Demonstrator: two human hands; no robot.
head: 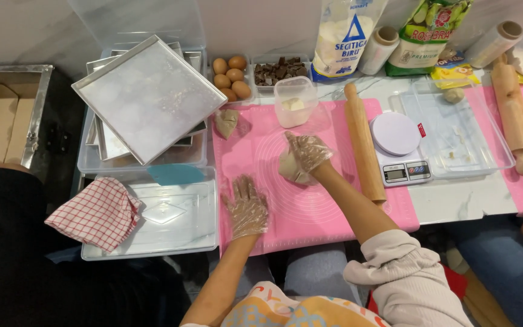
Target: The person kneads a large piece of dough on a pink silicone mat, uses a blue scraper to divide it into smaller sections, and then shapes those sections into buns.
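Spread across a white marble-patterned counter is a pink silicone mat (328, 212), on whose middle a pale lump of dough (290, 169) is seen, roughly round, so no clear long axis or pointing direction can be made out. It is pressed from above by the right hand (309, 151), gloved in thin plastic, fingers curled together over its top. The gloved left hand (247, 207) is laid flat on the mat near the dough, fingers spread, while a wooden rolling pin (364, 144) lies lengthwise to the right, beside a white kitchen scale (398, 148).
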